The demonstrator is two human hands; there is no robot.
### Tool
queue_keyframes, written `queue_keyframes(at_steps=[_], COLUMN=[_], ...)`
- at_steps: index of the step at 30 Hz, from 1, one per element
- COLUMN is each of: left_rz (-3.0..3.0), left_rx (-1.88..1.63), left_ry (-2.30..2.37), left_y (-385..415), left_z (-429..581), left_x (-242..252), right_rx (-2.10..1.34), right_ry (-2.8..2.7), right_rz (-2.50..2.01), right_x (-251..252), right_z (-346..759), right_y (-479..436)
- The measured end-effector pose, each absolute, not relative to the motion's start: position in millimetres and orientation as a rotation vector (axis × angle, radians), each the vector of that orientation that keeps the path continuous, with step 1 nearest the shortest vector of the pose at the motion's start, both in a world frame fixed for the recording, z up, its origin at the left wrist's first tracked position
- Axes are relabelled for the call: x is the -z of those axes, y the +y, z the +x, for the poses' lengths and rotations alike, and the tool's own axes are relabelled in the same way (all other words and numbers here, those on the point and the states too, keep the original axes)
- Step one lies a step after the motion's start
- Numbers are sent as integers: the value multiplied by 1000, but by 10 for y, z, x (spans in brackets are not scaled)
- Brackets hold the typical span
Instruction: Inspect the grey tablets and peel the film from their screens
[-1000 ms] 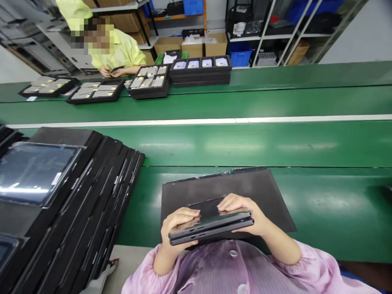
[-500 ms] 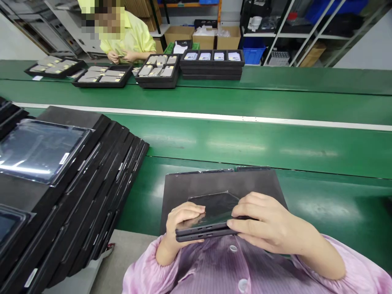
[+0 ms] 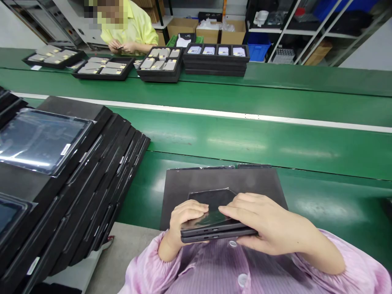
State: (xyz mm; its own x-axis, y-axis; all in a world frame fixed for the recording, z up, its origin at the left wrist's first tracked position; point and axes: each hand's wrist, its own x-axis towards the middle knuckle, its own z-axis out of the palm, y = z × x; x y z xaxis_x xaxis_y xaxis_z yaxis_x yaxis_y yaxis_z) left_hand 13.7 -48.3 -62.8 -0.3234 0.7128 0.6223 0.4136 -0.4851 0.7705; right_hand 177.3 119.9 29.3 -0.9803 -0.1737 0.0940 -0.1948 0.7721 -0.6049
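Observation:
Close to my body, I hold two dark tablets, one on top of the other, tilted with their edge openings towards me. A glossy film covers the upper one. My left hand grips their left end, fingers on top and its underside part hidden. My right hand is closed around the right end, fingers across the top and thumb below. Beneath and behind the tablets lies a flat black foam tray, with several shiny film-edged pieces showing along its far edge.
At left stands a tall leaning stack of black trays, with a film-covered tablet on top. A green work surface runs across. Beyond it are trays of small boxed parts and a person in a yellow shirt.
My right fingers have shifted from the tablets' near edge onto the upper face, with the thumb now underneath. The tablets have moved slightly right. The view has tipped down a little.

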Motion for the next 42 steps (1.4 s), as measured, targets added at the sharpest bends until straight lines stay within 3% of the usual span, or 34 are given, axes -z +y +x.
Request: queue_keyframes(at_steps=[7,14,26,31,35,37,42], left_rz=[1667,1637,1631,1600,1519,1397,498], left_rx=[-1915,-1937,-1883,-1894,-1943,-1941,-2010], left_ry=[1423,1411,1425,1423,1406,1398,1693], left_y=[-479,-504,-488,-474,-505,-490,-37], left_z=[126,126,151,190,186,143,-36], left_x=[640,676,523,462,544,611,846], right_rx=[-1135,-701,-684,-1035,-1563,-1631,-1102], right_ry=[-2768,-2668,-2795,-2793,-2650,-2595,-2784], right_rz=[263,271,188,71,-50,-176,-510], right_x=[-249,-165,-258,-79,381,608,641], right_z=[1819,1935,1982,2072,2028,1990,1954], right_y=[1224,1144,1029,1237,1426,1417,1154])
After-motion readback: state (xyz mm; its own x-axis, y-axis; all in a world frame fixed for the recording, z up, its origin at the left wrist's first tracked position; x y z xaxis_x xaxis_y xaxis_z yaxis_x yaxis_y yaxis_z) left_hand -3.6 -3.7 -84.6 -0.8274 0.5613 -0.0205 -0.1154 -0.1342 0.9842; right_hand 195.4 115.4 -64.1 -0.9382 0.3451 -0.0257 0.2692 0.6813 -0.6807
